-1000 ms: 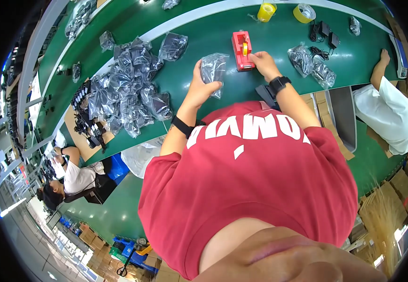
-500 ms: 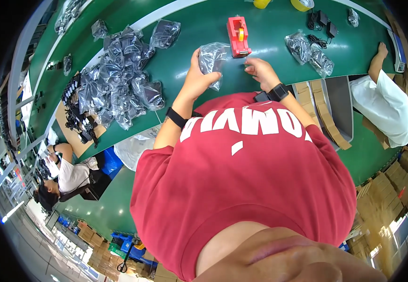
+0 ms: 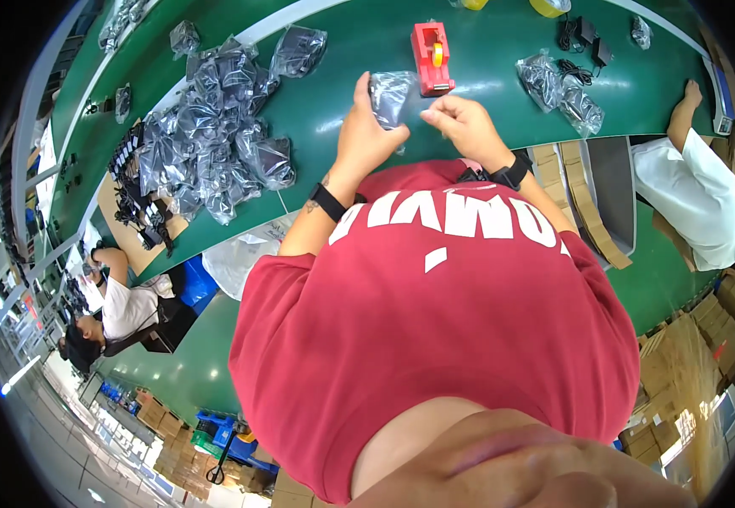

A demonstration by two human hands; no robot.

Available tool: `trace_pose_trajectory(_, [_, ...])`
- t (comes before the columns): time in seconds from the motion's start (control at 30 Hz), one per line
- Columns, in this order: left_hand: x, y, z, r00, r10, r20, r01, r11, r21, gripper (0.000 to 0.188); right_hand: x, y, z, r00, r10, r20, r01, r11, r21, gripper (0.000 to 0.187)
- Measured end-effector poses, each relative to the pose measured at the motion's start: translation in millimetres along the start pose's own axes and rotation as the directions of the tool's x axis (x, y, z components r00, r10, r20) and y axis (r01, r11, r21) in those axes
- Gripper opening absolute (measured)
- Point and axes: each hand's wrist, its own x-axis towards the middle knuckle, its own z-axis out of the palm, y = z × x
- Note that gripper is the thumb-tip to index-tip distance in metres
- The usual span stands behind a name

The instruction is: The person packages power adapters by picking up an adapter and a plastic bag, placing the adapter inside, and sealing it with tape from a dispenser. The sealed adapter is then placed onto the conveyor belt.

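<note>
In my left hand (image 3: 366, 135) is a clear plastic bag (image 3: 393, 95) with a dark item inside. My thumb lies along its near edge and my fingers support its left side. My right hand (image 3: 469, 131) is just right of the bag, with thumb and forefinger pinched together. Whatever is between those fingertips, if anything, is too small to make out. Just beyond the two hands stands a red tape dispenser (image 3: 436, 78) with a yellowish tape roll.
Left on the green table (image 3: 333, 110) lies a heap of bagged dark items (image 3: 215, 127). Cabled black adapters (image 3: 151, 229) lie on cardboard farther left. More bags (image 3: 541, 83) and loose adapters (image 3: 585, 32) are at right. A person (image 3: 689, 190) sits right, another (image 3: 122, 305) left.
My right hand has moved left from beside the dispenser toward the bag, its fingers now pinched. The bag, still in my left hand, has shifted and tilted slightly.
</note>
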Motion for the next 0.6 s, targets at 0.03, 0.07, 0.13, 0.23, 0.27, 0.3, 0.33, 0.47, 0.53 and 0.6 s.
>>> trace_pose_trajectory(0.03, [2, 4, 1, 0.998, 0.062, -0.007, -0.062, 0.996, 0.07, 0.085, 2, -11, 3, 0.998, 0.004, 0.069, -0.005, 1.0, 0.009, 0.028])
trace_pose_trajectory(0.07, [-1, 7, 2, 0.983, 0.169, -0.072, -0.156, 0.975, 0.16, 0.084, 3, -19, 6, 0.99, 0.012, 0.138, -0.014, 1.0, 0.016, 0.028])
trace_pose_trajectory(0.13, [-4, 12, 2, 0.979, 0.176, -0.101, -0.148, 0.959, 0.241, 0.084, 6, -30, 12, 0.996, 0.008, 0.089, 0.0, 0.995, -0.095, 0.027])
trace_pose_trajectory(0.23, [-6, 14, 0, 0.972, 0.196, -0.127, -0.143, 0.929, 0.342, 0.083, 10, -34, 18, 0.999, -0.023, 0.026, 0.028, 0.97, -0.242, 0.028])
trace_pose_trajectory(0.27, [-7, 13, -1, 0.976, 0.179, -0.124, -0.122, 0.922, 0.369, 0.083, 11, -33, 18, 1.0, -0.024, 0.014, 0.027, 0.951, -0.307, 0.028])
trace_pose_trajectory(0.3, [-7, 12, -2, 0.976, 0.176, -0.127, -0.118, 0.922, 0.368, 0.083, 12, -31, 18, 1.0, -0.026, -0.006, 0.022, 0.925, -0.378, 0.028])
trace_pose_trajectory(0.33, [-7, 12, -2, 0.974, 0.167, -0.151, -0.117, 0.949, 0.292, 0.083, 14, -29, 18, 1.0, -0.03, 0.009, 0.031, 0.926, -0.376, 0.028])
trace_pose_trajectory(0.47, [-4, 9, -5, 1.0, -0.014, -0.028, 0.008, 0.978, -0.208, 0.085, 22, -19, 9, 0.967, 0.094, 0.237, -0.072, 0.992, -0.099, 0.022])
trace_pose_trajectory(0.53, [-3, 9, -5, 0.999, -0.04, 0.0, 0.037, 0.937, -0.348, 0.086, 24, -13, 3, 0.906, 0.139, 0.4, -0.201, 0.972, 0.118, 0.027])
trace_pose_trajectory(0.6, [-3, 10, -6, 0.996, -0.033, 0.082, 0.075, 0.797, -0.599, 0.088, 24, -8, 1, 0.897, -0.007, 0.441, -0.106, 0.967, 0.232, 0.027])
